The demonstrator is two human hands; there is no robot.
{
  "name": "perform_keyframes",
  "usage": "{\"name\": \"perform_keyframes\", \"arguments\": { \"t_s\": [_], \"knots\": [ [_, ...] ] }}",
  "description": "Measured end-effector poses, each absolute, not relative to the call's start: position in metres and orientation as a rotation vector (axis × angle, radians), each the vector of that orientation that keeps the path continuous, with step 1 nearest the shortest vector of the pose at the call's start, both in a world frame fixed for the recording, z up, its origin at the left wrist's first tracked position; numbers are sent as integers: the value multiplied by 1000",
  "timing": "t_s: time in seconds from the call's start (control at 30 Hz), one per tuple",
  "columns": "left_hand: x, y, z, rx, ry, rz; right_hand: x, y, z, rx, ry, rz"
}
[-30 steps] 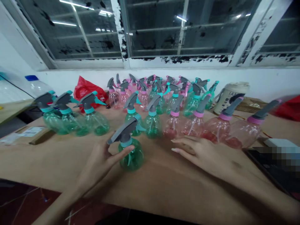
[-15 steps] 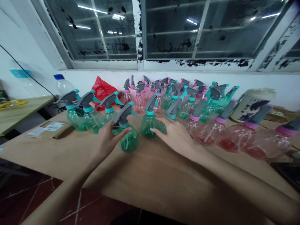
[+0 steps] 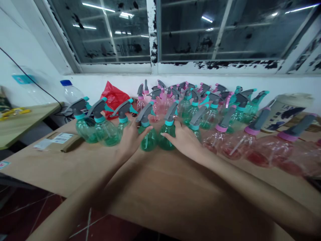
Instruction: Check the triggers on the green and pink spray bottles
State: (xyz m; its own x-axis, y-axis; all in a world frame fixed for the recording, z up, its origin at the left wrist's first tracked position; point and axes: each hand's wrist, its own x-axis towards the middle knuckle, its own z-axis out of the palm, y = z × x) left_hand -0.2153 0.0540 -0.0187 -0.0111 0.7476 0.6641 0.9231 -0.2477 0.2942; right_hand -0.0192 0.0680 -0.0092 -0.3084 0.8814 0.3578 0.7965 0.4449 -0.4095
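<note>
My left hand (image 3: 132,139) grips a green spray bottle (image 3: 148,140) with a turquoise collar and grey trigger head, thumb across its near side. The bottle stands upright on the table. Close beside it on the right is another green spray bottle (image 3: 166,136). My right hand (image 3: 187,139) holds that one from its right side, thumb in front and fingers partly hidden behind. A further green spray bottle (image 3: 196,129) shows just past my right hand, partly covered by it. Left of my left hand, several green spray bottles, among them one at the end (image 3: 86,129), stand in a row.
Pink spray bottles (image 3: 232,145) line the right side, with more pink and green ones crowded behind. A red plastic bag (image 3: 112,97), a flat cardboard packet (image 3: 56,140) and a whitish container (image 3: 283,110) are on the wooden table (image 3: 160,187). A window (image 3: 120,33) rises behind.
My left hand has moved its green spray bottle away from me and right, into line beside the other one. My right hand stays at its bottle; the view has shifted slightly.
</note>
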Motion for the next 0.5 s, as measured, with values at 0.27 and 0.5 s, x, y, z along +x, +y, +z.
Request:
{"name": "perform_keyframes", "arguments": {
  "t_s": [0.27,0.5],
  "knots": [
    [-218,64,-23,-2025,-1708,-1132,-20,74,-8,-1413,-2212,264],
    [-216,61,-24,-2049,-1721,-1149,-16,69,-9,-1414,-2255,240]
  ]
}}
